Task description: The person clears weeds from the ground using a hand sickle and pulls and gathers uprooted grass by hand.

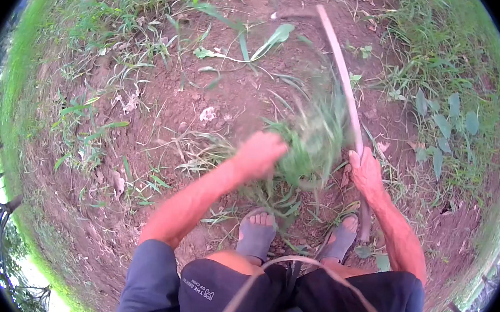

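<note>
My left hand (262, 154) is closed around a bunch of pulled grass (313, 146). The hand and the grass are both smeared by motion, and the green blades fan out to the right over the soil. In my right hand (367, 172) is the long wooden handle of a hoe (343, 75), gripped with the fingers wrapped round it. The hoe's head points away from me at the top, turned to the left, and its lower end comes down beside my right foot. Dry grass (200, 151) lies on the ground just left of my left hand.
Reddish bare soil (164, 113) spreads around me, with loose leaves and cut weeds (272, 42) ahead. Growing grass (136, 27) stands at the upper left, and a broad-leaved plant (446, 125) at the right. My sandalled feet (257, 234) are close below the grass bunch.
</note>
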A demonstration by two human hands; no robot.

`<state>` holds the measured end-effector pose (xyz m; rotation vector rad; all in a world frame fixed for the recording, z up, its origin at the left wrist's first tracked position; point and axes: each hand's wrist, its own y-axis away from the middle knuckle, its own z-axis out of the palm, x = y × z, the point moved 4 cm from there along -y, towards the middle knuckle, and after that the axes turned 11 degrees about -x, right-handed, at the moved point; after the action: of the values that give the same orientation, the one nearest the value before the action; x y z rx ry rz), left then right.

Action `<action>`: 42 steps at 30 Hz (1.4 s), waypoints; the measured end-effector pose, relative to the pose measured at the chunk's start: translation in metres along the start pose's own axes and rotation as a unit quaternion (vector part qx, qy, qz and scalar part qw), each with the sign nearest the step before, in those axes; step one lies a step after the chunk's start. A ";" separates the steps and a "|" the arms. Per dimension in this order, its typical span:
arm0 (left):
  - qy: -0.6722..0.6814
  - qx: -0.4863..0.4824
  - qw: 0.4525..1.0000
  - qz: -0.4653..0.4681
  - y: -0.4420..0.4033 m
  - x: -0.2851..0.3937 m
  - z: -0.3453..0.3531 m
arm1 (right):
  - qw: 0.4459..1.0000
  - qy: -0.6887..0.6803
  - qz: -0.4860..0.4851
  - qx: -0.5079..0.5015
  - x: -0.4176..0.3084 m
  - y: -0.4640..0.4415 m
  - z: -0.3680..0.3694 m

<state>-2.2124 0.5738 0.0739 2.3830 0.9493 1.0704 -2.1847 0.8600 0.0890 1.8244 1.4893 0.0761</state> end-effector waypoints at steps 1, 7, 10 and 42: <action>-0.009 0.052 0.998 0.040 0.008 0.022 0.006 | 1.000 0.000 0.005 0.004 0.012 0.011 -0.002; -0.038 0.147 0.986 0.068 0.043 0.049 0.055 | 0.984 0.099 0.097 -0.114 0.137 0.205 0.039; -0.057 0.147 0.984 0.080 0.061 0.043 0.068 | 0.976 0.051 0.174 -0.120 0.147 0.288 0.061; -0.195 -0.031 0.950 0.243 -0.071 0.114 0.027 | 0.981 0.102 0.059 0.156 0.095 0.204 0.147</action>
<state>-2.1667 0.7027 0.0757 2.7001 0.1907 0.7082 -1.9167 0.8614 0.0659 2.2125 1.6023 0.0947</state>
